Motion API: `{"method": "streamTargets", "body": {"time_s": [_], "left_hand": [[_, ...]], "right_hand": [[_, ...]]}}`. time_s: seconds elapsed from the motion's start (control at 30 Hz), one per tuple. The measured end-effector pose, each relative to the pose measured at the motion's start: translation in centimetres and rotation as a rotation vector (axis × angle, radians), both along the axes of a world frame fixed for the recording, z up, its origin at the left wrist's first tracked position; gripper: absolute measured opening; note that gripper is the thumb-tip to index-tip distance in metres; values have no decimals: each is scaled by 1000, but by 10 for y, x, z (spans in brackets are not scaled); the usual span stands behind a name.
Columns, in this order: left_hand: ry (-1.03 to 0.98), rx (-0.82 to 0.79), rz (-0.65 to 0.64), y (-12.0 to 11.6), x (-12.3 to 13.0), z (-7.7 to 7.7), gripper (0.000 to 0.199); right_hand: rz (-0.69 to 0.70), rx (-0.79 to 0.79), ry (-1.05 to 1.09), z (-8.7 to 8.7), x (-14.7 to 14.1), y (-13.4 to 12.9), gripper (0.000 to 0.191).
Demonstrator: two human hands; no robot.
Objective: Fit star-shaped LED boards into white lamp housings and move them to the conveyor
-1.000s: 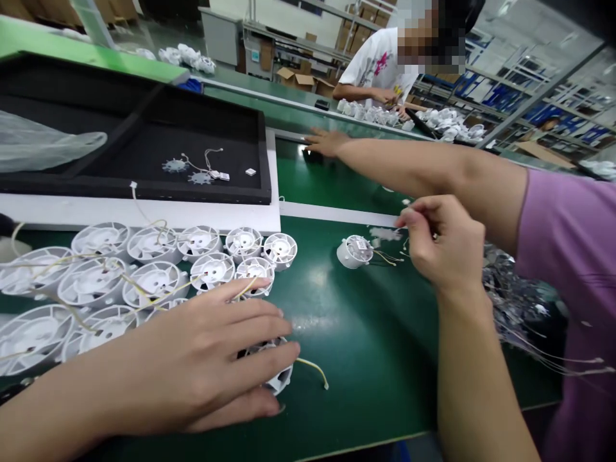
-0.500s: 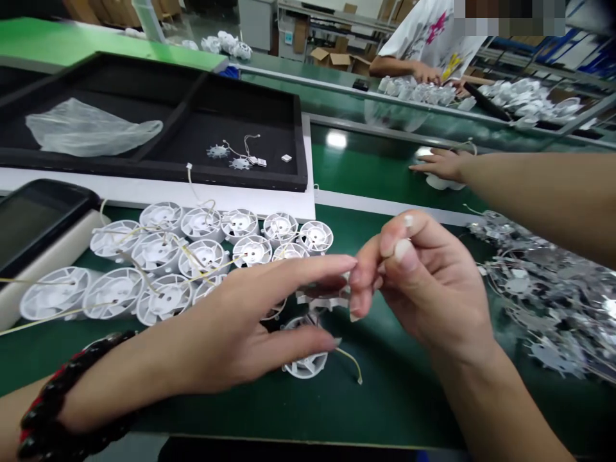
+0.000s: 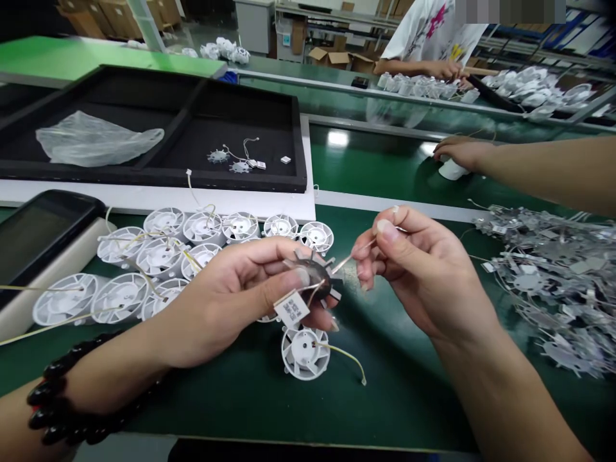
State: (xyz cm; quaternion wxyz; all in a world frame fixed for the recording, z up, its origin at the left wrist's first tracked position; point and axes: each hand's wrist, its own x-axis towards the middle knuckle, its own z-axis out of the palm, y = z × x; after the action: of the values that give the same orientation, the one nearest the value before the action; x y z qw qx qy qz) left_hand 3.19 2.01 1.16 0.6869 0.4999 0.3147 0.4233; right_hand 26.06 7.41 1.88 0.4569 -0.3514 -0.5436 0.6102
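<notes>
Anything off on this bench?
Nothing looks plainly damaged. Slightly odd: two toothed plates, shaped much like the held plate in the left hand, lie in the black tray, apart from the tangled pile on the right. A crumpled plastic bag lies there too.

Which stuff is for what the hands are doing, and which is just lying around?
Seems part of it:
spiky plate, in the left hand
its thin wire, pinched by the right hand
pile of similar plates, on the right
white round parts, probably

Probably just lying about:
dark-screened device
plastic bag, in the black tray
cardboard boxes, behind
</notes>
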Motion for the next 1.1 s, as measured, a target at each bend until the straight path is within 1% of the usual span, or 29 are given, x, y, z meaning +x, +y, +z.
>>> {"method": "streamTargets", "body": {"time_s": [0.1,0.23,0.3,0.37,0.4,0.43,0.47,0.5,0.53,0.57,0.6,0.63,0.67,0.7,0.73,0.77,0.83,0.87,0.97,1.0,1.1], "left_hand": [[-54,-16,-21,1,-3,-4,12],[-140,-67,-33,3,-1,1,19],[-191,-78,-37,4,1,4,24],[-230,-84,-48,5,2,5,22],[-232,-82,-51,5,2,4,20],[-222,-78,-50,5,1,4,19],[-203,-75,-47,4,1,3,16],[-177,-75,-46,3,1,2,14],[-151,-79,-49,3,1,2,13],[-132,-90,-50,2,1,2,12],[-124,-107,-50,2,1,2,11],[-124,-128,-48,1,1,2,10],[-129,-145,-46,1,2,2,9],[-136,-154,-43,0,2,2,8],[-138,-153,-41,0,2,2,8],[-138,-148,-38,0,2,1,8],[-151,-142,-39,0,2,0,4],[-160,-145,-44,0,3,0,10],[-175,-167,-99,1,3,-2,35],[-172,-170,-121,1,3,-2,37],[-191,-182,-148,2,2,-3,20]], "right_hand": [[-42,-20,41,1,3,1,30],[-65,-13,65,2,9,2,29],[-63,12,21,-2,10,4,28],[-113,66,-72,-8,11,5,24],[-182,135,-138,-11,12,4,18],[-283,238,-220,-13,12,3,14],[-392,369,-306,-14,12,1,19],[-473,510,-381,-14,11,-1,28],[-491,633,-441,-12,11,-5,35],[-435,713,-483,-10,11,-9,37],[-319,740,-504,-6,10,-13,34],[-174,724,-503,-2,10,-16,29],[-33,675,-495,2,9,-18,25],[76,614,-481,6,8,-19,22],[146,557,-462,9,8,-19,21],[187,515,-443,11,7,-19,21],[222,472,-424,13,7,-17,22],[227,464,-425,13,7,-16,22],[252,460,-436,14,8,-15,24],[261,454,-436,15,8,-16,24],[285,414,-425,16,10,-16,19]]}}
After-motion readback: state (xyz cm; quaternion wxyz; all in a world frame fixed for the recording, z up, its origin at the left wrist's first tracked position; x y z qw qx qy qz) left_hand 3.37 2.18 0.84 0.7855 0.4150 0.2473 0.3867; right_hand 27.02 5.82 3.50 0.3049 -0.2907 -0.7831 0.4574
